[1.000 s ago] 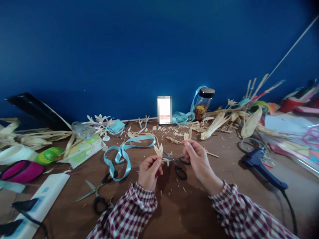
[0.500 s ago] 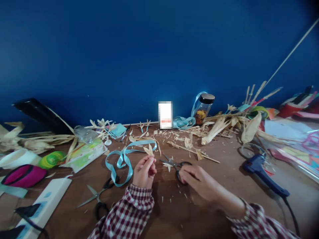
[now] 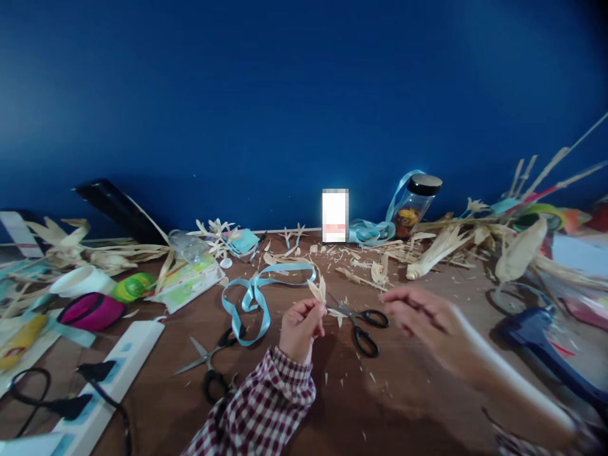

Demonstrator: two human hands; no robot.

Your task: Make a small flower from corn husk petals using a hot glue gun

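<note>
Near the middle, my left hand (image 3: 301, 326) is closed, pinching a small bunch of pointed dried corn husk petals (image 3: 317, 290) between thumb and fingertips. My right hand (image 3: 420, 316) is held over the table to the right, its fingers stretched out and slightly blurred. I see nothing in it; its fingertips overlap the end of a thin husk strip (image 3: 354, 277), and I cannot tell whether they touch it. Between the hands lie black-handled scissors (image 3: 363, 326), partly spread, with husk scraps by their blades. A light blue ribbon (image 3: 263, 316) loops on the table left of my left hand.
A second pair of scissors (image 3: 209, 361) lies at left, beside a white power strip (image 3: 128, 364) with plugs. A blue glue gun (image 3: 541, 335) rests at right. Against the blue wall stand a tilted jar (image 3: 413, 209) and several husk pieces, including a husk bundle (image 3: 439, 250).
My right hand has let go of the scissors, which now lie on the table, and moved right and upward. My left hand still pinches the husk petals. The view has turned left.
</note>
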